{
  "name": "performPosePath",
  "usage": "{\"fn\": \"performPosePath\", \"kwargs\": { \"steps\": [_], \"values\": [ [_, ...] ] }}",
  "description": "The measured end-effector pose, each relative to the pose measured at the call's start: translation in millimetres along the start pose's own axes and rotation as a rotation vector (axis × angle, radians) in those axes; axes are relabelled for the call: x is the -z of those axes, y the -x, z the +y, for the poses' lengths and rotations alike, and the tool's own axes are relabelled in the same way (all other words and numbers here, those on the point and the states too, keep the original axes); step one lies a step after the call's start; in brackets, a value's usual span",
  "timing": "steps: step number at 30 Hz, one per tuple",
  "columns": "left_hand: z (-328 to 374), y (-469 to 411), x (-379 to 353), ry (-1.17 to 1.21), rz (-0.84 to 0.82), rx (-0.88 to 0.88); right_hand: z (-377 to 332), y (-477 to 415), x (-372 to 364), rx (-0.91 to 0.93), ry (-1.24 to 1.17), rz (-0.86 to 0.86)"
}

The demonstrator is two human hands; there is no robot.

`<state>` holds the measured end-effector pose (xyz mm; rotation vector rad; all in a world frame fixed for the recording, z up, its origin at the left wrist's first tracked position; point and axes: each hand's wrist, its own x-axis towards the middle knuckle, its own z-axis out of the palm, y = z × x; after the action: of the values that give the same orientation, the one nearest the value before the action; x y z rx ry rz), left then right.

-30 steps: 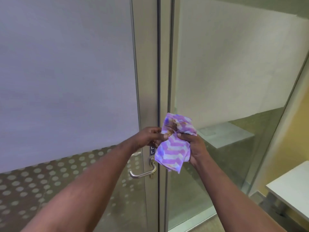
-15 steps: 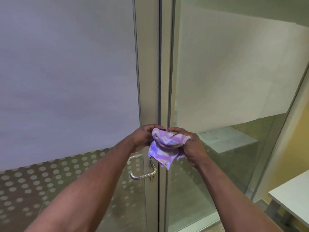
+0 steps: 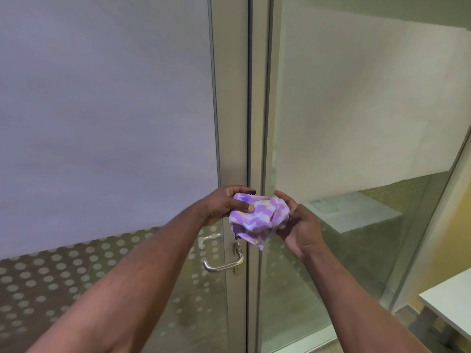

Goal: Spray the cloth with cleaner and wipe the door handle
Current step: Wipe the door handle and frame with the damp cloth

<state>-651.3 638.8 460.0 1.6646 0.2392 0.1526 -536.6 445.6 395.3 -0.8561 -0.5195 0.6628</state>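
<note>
Two bare hands meet in front of a glass door, bunching a cloth [image 3: 257, 217] between them. The cloth is purple and white with a zigzag pattern, crumpled into a loose ball, and one ragged corner of it hangs down below the hands.

The left hand [image 3: 224, 203] grips the cloth's left side, fingers curled over the top and the thumb pressed into the fabric from the front. The right hand [image 3: 299, 224] cups the right side, palm turned toward the cloth, fingers bent around its far edge. Both forearms reach in from the bottom of the view.

The door handle [image 3: 224, 263] sits just below the cloth, apart from it: a brushed-metal lever mounted on the door's right stile, its bar running left from the pivot and ending in a short return curve. A small dark plate above the lever is mostly hidden by the hanging cloth.

The door [image 3: 107, 123] is frosted over most of its height, with a band of pale dots on clear glass toward its lower edge. A fixed glass panel [image 3: 356, 110] to the right of the frame is frosted above and clear below. A white tabletop [image 3: 451, 309] shows at the lower right corner of the view.
</note>
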Motion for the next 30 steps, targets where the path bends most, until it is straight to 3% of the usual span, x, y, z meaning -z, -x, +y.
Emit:
{"fn": "performPosePath", "kwargs": {
  "steps": [7, 12, 17, 22, 25, 30],
  "values": [
    [-16, -13, -6, 0.066, 0.154, -0.081, 44, 5, -14, -0.063, -0.209, -0.136],
    [-27, -21, -6, 0.0, 0.187, -0.117, 51, -11, -35, 0.098, -0.123, 0.056],
    [-18, -24, 9, -0.437, 0.237, -0.205, 52, -27, -27, 0.16, 0.001, 0.286],
    [16, -25, 31, -1.096, 0.49, -0.665, 55, -38, -16, 0.283, 0.373, 0.376],
    [29, -36, 38, -1.32, 0.403, -0.889, 68, -40, -13, 0.296, 0.596, 0.389],
    [35, -56, 47, -1.458, 0.32, -0.993, 97, -45, -6, 0.363, 0.798, 0.416]
  ]
}}
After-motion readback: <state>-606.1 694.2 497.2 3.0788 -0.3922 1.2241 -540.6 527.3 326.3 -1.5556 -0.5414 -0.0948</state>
